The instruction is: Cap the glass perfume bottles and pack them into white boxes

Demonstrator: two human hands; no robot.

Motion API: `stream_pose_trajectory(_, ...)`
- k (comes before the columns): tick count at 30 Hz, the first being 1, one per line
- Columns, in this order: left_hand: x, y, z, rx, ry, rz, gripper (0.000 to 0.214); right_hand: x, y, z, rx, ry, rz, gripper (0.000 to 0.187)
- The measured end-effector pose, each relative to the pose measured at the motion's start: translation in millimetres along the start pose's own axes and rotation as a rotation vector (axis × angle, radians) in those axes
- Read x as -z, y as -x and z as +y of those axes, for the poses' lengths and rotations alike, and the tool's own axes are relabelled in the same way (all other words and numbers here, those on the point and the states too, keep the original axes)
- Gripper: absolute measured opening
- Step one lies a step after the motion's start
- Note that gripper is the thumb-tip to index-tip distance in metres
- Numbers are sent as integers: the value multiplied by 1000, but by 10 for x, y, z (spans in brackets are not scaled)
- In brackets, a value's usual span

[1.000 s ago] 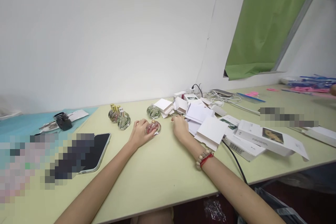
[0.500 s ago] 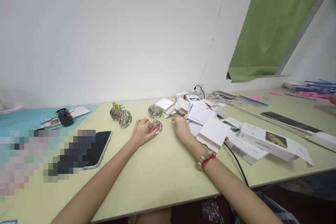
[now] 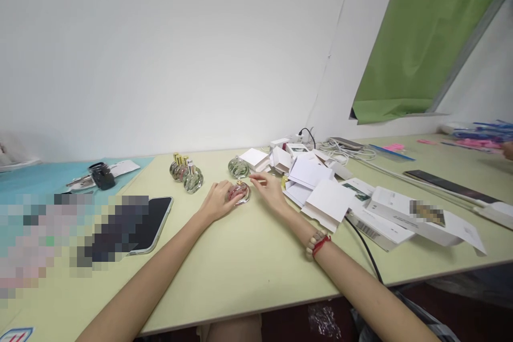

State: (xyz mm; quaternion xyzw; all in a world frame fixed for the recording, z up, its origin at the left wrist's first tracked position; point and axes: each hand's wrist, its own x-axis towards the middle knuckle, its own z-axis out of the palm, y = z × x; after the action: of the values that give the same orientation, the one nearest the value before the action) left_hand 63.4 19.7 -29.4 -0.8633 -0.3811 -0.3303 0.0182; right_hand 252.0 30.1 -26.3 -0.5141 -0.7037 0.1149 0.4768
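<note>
My left hand point(image 3: 218, 200) is curled around a small round glass perfume bottle with pink liquid point(image 3: 239, 192) that stands on the pale green table point(image 3: 248, 262). My right hand point(image 3: 269, 191) rests just right of the bottle, its fingers stretched toward the bottle's top. A bead bracelet with a red cord point(image 3: 316, 243) circles my right wrist. A greenish round bottle point(image 3: 238, 167) stands just behind, and a cluster of similar bottles with gold and silver caps point(image 3: 186, 173) stands to the left.
White cartons and flat card sheets point(image 3: 316, 184) pile up to the right, with a long white box point(image 3: 417, 214) and a black cable point(image 3: 363, 248). A phone point(image 3: 150, 222) lies at left, keys point(image 3: 96, 176) on a blue mat. Another person's hand point(image 3: 508, 149) shows far right.
My right hand has moved left from the white cartons toward the pink bottle. My left hand has kept its hold on the bottle. The view has shifted slightly.
</note>
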Motion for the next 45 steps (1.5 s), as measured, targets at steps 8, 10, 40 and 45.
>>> stream_pose_trajectory(8, 17, 7, -6, -24, 33, -45, 28, -9, 47, -349, 115, -471, 114, 36)
stream_pose_trajectory(10, 13, 7, -13, -28, 49, -40, 27, -14, 74, -396, 145, -474, 39, 35)
stream_pose_trajectory(40, 6, 3, -19, -33, 90, -57, 30, -59, 47, -276, 137, -335, -43, 21)
stream_pose_trajectory(45, 5, 3, -24, -29, 85, -63, 31, -27, 51, -310, 148, -272, -49, 21)
